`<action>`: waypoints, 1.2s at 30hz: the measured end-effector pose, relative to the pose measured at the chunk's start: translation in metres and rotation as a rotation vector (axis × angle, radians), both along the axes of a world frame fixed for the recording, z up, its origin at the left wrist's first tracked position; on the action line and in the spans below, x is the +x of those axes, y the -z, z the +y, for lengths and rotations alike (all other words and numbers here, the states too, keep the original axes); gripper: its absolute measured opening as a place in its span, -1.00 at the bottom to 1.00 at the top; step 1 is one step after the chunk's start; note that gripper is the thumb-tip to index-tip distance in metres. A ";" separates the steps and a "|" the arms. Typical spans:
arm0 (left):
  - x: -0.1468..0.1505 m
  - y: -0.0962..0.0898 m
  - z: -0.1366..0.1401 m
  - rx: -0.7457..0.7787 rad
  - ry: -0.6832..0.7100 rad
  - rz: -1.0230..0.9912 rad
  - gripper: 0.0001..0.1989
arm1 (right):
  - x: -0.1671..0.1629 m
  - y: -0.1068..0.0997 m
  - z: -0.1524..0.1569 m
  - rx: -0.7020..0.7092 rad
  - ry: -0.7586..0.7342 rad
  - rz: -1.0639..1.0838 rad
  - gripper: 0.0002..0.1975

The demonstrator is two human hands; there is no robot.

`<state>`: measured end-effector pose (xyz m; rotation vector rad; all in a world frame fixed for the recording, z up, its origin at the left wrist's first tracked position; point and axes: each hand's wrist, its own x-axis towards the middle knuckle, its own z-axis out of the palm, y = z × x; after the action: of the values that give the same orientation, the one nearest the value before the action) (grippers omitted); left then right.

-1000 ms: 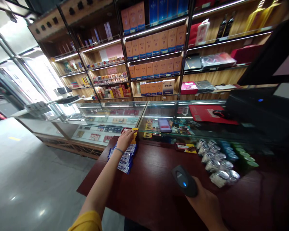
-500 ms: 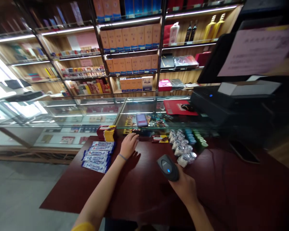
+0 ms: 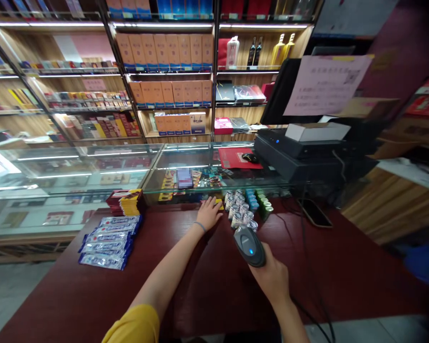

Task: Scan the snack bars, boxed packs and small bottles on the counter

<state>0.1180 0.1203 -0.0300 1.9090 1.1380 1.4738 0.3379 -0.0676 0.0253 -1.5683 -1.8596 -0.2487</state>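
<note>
My left hand [image 3: 209,213] lies over a small maroon-and-yellow box [image 3: 220,204] at the back of the counter. Its fingers are spread, and they hide most of that box. A dark barcode scanner [image 3: 249,247] with a lit blue light is gripped in my right hand [image 3: 274,276], its head pointing forward and left. Just beyond the scanner stand rows of small silver-topped cans [image 3: 240,209], with blue cans [image 3: 252,199] and green cans [image 3: 264,204] beside them. A stack of similar maroon-and-yellow boxes [image 3: 127,202] stands farther left, behind several blue-and-white packets [image 3: 109,242].
Behind the brown counter [image 3: 214,281] runs a glass display case [image 3: 93,164]. A red mat [image 3: 232,158] carries a mouse [image 3: 249,157]. To the right are a monitor with a paper sheet [image 3: 325,85], a phone [image 3: 314,213] and trailing cables [image 3: 303,267]. Stocked shelves line the back.
My left hand has moved right, from bare counter onto the single maroon-and-yellow box. The view has turned right. My right hand still holds the scanner, now closer to the silver-topped cans.
</note>
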 end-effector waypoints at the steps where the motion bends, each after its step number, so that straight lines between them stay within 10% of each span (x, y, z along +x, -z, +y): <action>1: 0.002 0.002 0.003 -0.019 -0.014 0.000 -0.60 | 0.002 0.002 0.000 -0.003 0.008 0.003 -0.75; 7: 0.003 0.004 0.015 -0.134 -0.057 -0.013 -0.67 | 0.007 0.008 -0.001 0.008 0.002 -0.011 -0.74; 15: -0.010 -0.028 0.008 -0.014 -0.037 0.971 -0.69 | 0.006 0.012 -0.002 0.054 0.010 -0.018 -0.72; 21: -0.033 -0.055 -0.014 -0.153 -0.201 0.999 -0.70 | 0.003 0.012 -0.004 0.029 0.004 -0.035 -0.70; 29: -0.091 -0.043 -0.055 -0.426 -0.468 0.026 -0.78 | -0.012 0.006 -0.006 0.027 0.002 -0.059 -0.71; 36: -0.121 -0.019 -0.092 -0.528 -0.223 -1.091 -0.66 | -0.042 0.014 0.000 0.082 0.017 -0.088 -0.63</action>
<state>-0.0033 0.0283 -0.0106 0.4588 1.0165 1.7166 0.2959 -0.0674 0.0117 -1.5397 -1.8789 -0.4027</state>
